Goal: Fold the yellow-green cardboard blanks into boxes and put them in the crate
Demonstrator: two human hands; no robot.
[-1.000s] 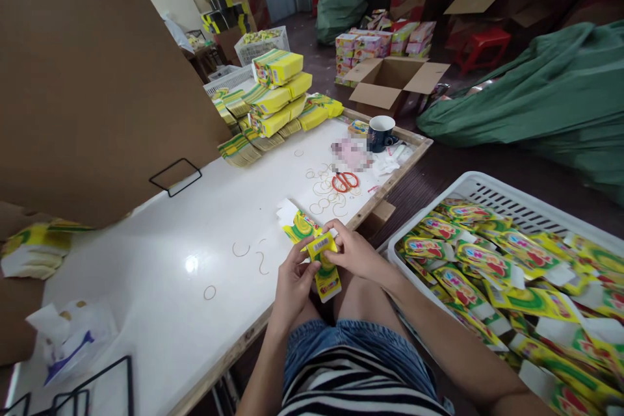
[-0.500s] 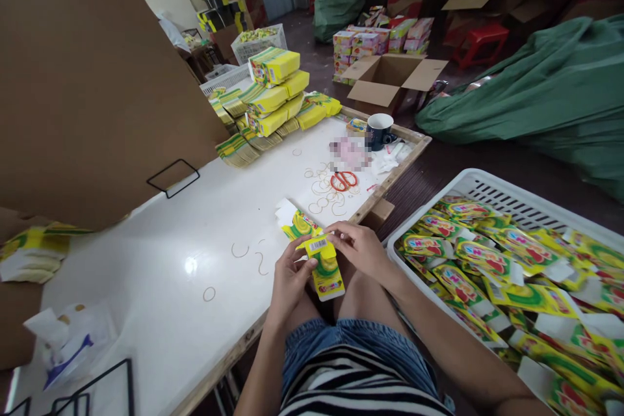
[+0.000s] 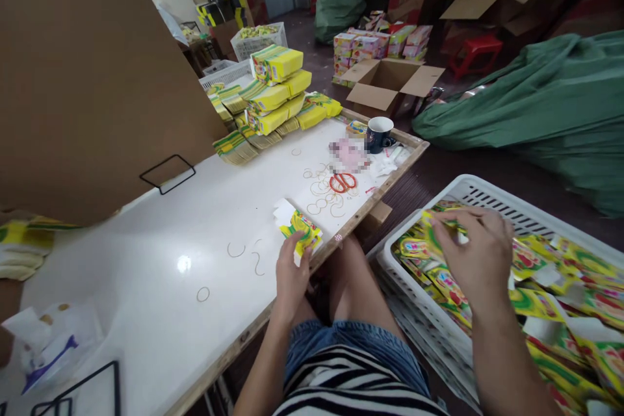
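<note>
My left hand (image 3: 292, 273) reaches to the table edge, its fingers on the near end of a small stack of yellow-green cartons (image 3: 298, 226) with white flaps. Over the white basket (image 3: 394, 253) at the right, my right hand (image 3: 475, 250) pinches a yellow carton (image 3: 431, 234) between thumb and fingers. Many similar flat cartons (image 3: 536, 305) fill that basket. Part of the pinched carton is hidden behind the fingers.
Orange-handled scissors (image 3: 343, 182) and scattered rubber bands lie on the white table (image 3: 160, 299). A dark mug (image 3: 379, 136) stands near its far corner. Stacked yellow carton bundles (image 3: 275, 97) rise farther back. An opened cardboard box (image 3: 390, 81) sits beyond the table.
My right hand has moved from over my lap rightward to above the basket, taking the carton along. My left hand has let go of that carton and moved onto the stack at the table edge.
</note>
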